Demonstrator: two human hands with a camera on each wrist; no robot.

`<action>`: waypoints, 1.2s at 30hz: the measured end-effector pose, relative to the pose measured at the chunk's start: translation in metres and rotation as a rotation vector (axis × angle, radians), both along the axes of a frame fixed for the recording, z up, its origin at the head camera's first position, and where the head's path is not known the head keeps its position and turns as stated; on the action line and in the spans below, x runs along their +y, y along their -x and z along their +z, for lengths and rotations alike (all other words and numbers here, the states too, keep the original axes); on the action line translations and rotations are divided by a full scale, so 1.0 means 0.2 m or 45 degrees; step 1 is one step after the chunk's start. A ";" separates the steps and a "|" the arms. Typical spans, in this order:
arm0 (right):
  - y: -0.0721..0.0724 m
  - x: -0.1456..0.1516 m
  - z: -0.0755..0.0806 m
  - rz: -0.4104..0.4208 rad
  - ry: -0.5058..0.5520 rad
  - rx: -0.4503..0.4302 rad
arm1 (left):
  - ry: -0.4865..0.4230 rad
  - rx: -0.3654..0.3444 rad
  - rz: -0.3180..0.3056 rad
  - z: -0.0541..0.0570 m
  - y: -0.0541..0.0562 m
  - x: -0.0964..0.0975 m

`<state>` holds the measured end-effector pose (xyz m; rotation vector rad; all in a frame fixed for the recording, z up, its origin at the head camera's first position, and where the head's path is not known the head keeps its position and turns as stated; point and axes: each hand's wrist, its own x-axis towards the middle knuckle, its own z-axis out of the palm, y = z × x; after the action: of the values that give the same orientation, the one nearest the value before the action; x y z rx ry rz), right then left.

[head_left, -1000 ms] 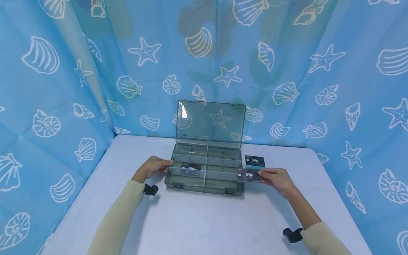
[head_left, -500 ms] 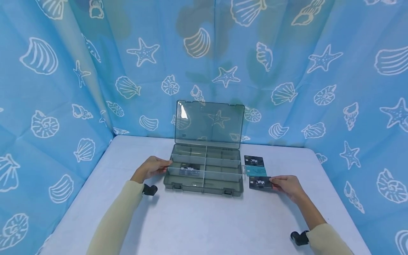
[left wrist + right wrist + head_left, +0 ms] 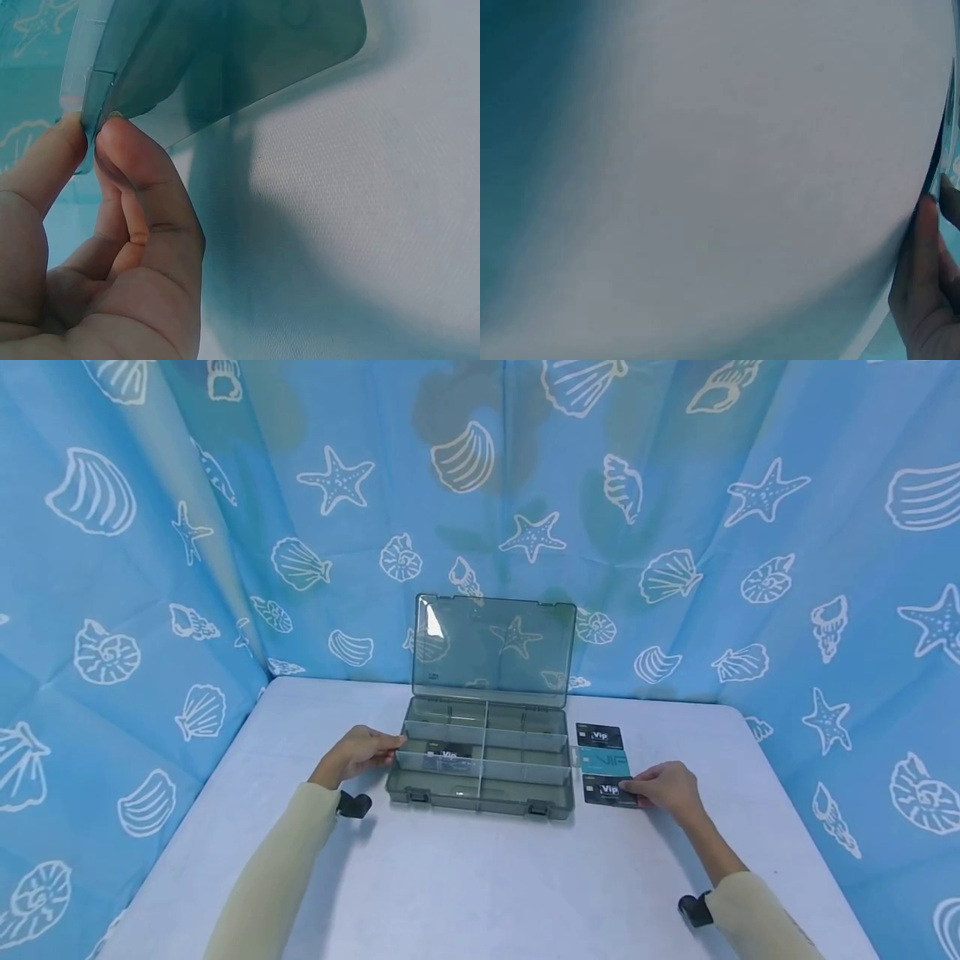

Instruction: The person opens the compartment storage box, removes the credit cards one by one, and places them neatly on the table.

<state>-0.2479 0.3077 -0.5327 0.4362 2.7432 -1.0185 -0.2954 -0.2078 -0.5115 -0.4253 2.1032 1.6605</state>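
A smoky translucent compartment box (image 3: pixel 480 807) stands on the table with its lid (image 3: pixel 487 647) raised at the back. My left hand (image 3: pixel 362 750) pinches the box's left wall between thumb and index finger, as the left wrist view shows too. Inside, a black Vip card (image 3: pixel 450 756) lies in a left compartment. To the right of the box, my right hand (image 3: pixel 666 787) pinches the right end of another black Vip card (image 3: pixel 602 790), which is close over the table. Directly behind it are a teal VIP card (image 3: pixel 604 762) and a further black Vip card (image 3: pixel 598 736), in a column.
The table has a white cover (image 3: pixel 480 893). A blue curtain (image 3: pixel 345 593) with white seashell and starfish prints rises behind and at both sides. Dividers split the box into several compartments. Black wrist devices (image 3: pixel 354 806) sit at both sleeves.
My right hand has carried the black card from over the box's right side to the table, then slid it up against the teal card. My left hand stays on the box.
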 end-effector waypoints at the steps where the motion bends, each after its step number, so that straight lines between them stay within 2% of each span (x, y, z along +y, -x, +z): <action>1: 0.00 -0.01 0.00 0.010 -0.018 0.001 | -0.002 0.000 0.002 0.00 0.00 0.00; 5: 0.01 -0.03 0.03 0.040 -0.069 -0.019 | -0.016 0.001 -0.004 0.01 0.00 0.00; 14: 0.06 -0.06 0.09 0.066 -0.126 -0.156 | -0.030 0.023 -0.013 0.00 -0.01 -0.01; 21: 0.06 -0.02 0.08 0.061 0.027 -0.301 | -0.034 0.029 -0.018 -0.01 0.00 -0.01; 29: 0.11 0.03 0.03 0.046 0.123 -0.334 | -0.038 0.016 -0.021 -0.01 0.00 -0.02; 36: 0.12 0.03 0.02 0.024 0.129 -0.372 | -0.051 0.016 -0.021 -0.01 0.00 -0.01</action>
<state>-0.2720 0.3147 -0.5292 0.4990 2.4225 -0.9957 -0.2957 -0.2106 -0.5141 -0.3843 2.0734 1.6971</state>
